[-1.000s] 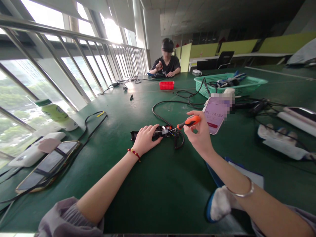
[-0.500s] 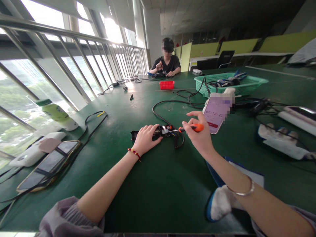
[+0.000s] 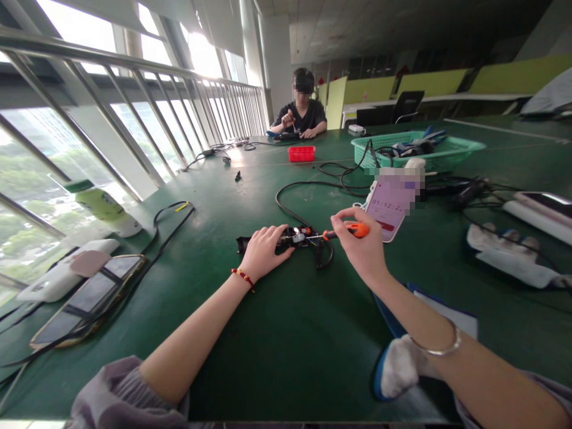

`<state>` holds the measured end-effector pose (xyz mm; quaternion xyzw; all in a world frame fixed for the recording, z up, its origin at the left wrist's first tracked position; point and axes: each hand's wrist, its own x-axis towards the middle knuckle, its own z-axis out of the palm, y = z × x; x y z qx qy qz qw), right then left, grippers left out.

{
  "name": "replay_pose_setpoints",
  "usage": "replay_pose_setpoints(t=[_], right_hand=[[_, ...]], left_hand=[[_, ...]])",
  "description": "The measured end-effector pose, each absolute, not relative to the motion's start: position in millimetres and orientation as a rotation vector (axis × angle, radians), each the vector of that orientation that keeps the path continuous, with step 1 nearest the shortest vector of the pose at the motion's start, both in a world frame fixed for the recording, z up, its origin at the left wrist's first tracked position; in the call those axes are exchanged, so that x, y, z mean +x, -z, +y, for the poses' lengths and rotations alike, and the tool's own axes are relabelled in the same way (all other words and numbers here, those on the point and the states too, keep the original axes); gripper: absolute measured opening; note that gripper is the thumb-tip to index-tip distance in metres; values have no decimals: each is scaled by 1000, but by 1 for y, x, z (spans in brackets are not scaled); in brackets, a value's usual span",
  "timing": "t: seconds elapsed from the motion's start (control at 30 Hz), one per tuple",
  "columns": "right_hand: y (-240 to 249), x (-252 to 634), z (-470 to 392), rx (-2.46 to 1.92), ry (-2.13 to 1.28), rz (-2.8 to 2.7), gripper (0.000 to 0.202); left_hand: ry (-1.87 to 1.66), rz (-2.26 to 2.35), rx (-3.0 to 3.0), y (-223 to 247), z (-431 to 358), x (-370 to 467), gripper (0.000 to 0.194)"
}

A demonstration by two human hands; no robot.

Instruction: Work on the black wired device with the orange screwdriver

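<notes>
Head view: 1 left hand grips the black, open-cased device; the right hand pinches an orange-black screwdriver above a green table beside railings.

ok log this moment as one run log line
left hand: gripping long black device | right hand: orange-and-black screwdriver | tip: at silvery part

Left hand palm down, fingers curled over; right hand raised, thumb and fingers pinched. Both forearms reach forward.
</notes>
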<state>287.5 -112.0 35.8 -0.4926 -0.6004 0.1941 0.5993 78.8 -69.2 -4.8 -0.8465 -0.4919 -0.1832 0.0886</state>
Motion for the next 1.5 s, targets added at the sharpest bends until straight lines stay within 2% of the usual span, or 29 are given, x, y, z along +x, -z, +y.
replay_pose_setpoints(t=[0.07, 0.17, 0.2, 0.27, 0.37, 0.47, 0.53, 0.6, 0.7, 0.87, 0.97, 1.03, 1.1, 1.2, 1.27, 1.33, 1.43, 1.5], right_hand=[[-36, 287, -113, -1090, -448, -1394, 10], [-36, 287, -113, -1037, -457, -1364, 31], [-36, 288, -112, -1052, -467, -1363, 29], [-37, 288, -111, -1113, -477, -1375, 15], [-37, 289, -111, -1142, -482, -1401, 18], [-36, 287, -112, -1071, -487, -1408, 8], [-36, 286, -112, -1040, -475, -1378, 26], [-35, 286, -112, -1078, -447, -1330, 32], [-35, 288, -110, -1177, -412, -1305, 17], [-34, 288, -110, -1105, -402, -1345, 7], [-33, 287, -110, -1038, -393, -1354, 30], [-34, 288, -110, -1079, -374, -1329, 34], [-34, 289, -110, -1147, -374, -1312, 30], [-35, 289, -109, -1164, -403, -1338, 13], [-34, 289, -109, -1142, -404, -1357, 14], [-33, 289, -109, -1094, -381, -1374, 5], [-33, 288, -110, -1036, -337, -1394, 32], [-34, 289, -110, -1059, -342, -1383, 33]], left_hand=[[548, -1464, -2520, 5, -69, 79, 49], [556, -1462, -2523, 5, -68, 79, 49], [555, -1464, -2521, 6, -68, 78, 50], [549, -1468, -2514, 6, -68, 78, 49], [531, -1464, -2507, 6, -68, 78, 48], [528, -1460, -2507, 6, -68, 78, 48], [531, -1458, -2507, 7, -68, 78, 48], [534, -1457, -2507, 7, -68, 78, 48], [522, -1463, -2506, 7, -68, 78, 49], [522, -1467, -2505, 5, -69, 79, 49], [531, -1466, -2515, 5, -69, 79, 50], [536, -1464, -2518, 5, -68, 78, 50], [539, -1465, -2517, 6, -68, 78, 50], [540, -1465, -2513, 6, -68, 78, 50], [542, -1462, -2513, 7, -68, 78, 50], [543, -1462, -2515, 7, -68, 78, 49], [537, -1465, -2515, 7, -68, 78, 49], [531, -1464, -2514, 6, -68, 78, 49]])
